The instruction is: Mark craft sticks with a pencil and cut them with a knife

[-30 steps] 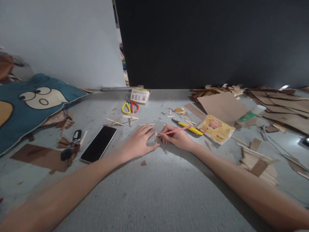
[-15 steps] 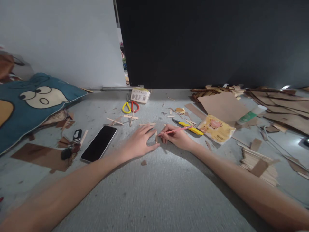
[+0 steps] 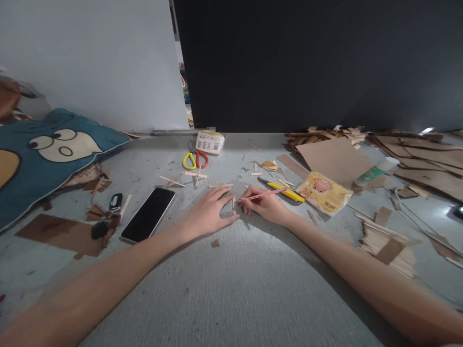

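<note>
A short wooden craft stick (image 3: pixel 234 205) lies on the grey table, upright in my line of sight. My left hand (image 3: pixel 211 211) rests flat there, steadying the stick between the index fingertip and the thumb, one at each end. A red patterned pencil (image 3: pixel 265 193) is pinched in the fingers of my right hand (image 3: pixel 264 207), its tip at the stick's right side. The exact contact of the tip is too small to tell. Just beyond my left fingers lies another craft stick (image 3: pixel 221 186). Crossed sticks (image 3: pixel 196 175) sit farther back on the left.
Left of my hands lie a black phone (image 3: pixel 149 214), keys (image 3: pixel 108 219) and a blue cushion (image 3: pixel 68 149). Scissors (image 3: pixel 195 160) are at the back. To the right are a yellow utility knife (image 3: pixel 287 192), a yellow packet (image 3: pixel 325 193), a glue stick (image 3: pixel 376 172) and cardboard pieces (image 3: pixel 331 156).
Almost nothing differs. Both hands keep their places over the craft stick, and the pencil has shifted only very slightly.
</note>
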The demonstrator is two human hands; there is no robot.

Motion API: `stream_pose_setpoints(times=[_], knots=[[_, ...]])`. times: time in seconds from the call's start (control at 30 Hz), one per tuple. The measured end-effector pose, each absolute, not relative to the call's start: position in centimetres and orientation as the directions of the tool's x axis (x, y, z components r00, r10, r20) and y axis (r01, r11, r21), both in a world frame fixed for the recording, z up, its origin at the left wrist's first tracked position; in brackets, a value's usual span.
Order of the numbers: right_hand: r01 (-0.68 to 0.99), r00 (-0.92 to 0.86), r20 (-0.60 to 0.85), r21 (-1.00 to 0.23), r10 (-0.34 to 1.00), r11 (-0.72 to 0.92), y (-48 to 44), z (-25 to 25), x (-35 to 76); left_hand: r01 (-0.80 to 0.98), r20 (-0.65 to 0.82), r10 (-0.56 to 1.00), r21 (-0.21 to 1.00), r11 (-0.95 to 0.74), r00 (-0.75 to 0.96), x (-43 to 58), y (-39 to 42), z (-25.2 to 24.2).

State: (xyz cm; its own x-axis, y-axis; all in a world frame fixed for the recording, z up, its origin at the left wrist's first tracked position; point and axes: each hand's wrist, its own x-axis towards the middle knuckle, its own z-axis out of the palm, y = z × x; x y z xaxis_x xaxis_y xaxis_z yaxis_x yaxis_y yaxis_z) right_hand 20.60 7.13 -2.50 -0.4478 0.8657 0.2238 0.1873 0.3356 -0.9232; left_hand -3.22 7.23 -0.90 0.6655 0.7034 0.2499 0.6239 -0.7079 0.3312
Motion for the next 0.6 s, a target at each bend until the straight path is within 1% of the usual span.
stream_pose_setpoints(times=[0.07, 0.17, 0.27, 0.37, 0.6], knots=[[0.171, -0.400, 0.235, -0.930, 0.886, 0.324, 7.11, -2.44, 20.59, 0.623, 0.254, 0.702, 0.330, -0.709, 0.665, -3.23, 7.29, -1.05], [0.177, -0.273, 0.261, -0.932, 0.926, 0.315, 7.18, -2.38, 20.57, 0.621, 0.253, 0.704, 0.338, -0.707, 0.663, -3.24, 7.37, -1.19], [0.198, -0.192, 0.269, -0.931, 0.944, 0.305, 7.36, -2.51, 20.57, 0.615, 0.239, 0.723, 0.395, -0.683, 0.649, -3.26, 7.33, -1.08], [0.197, -0.167, 0.272, -0.932, 0.948, 0.303, 7.48, -2.68, 20.61, 0.612, 0.232, 0.730, 0.419, -0.671, 0.643, -3.29, 7.23, -0.87], [0.204, -0.185, 0.269, -0.930, 0.945, 0.305, 7.25, -2.40, 20.76, 0.610, 0.256, 0.693, 0.335, -0.718, 0.674, -3.22, 7.15, -0.80]])
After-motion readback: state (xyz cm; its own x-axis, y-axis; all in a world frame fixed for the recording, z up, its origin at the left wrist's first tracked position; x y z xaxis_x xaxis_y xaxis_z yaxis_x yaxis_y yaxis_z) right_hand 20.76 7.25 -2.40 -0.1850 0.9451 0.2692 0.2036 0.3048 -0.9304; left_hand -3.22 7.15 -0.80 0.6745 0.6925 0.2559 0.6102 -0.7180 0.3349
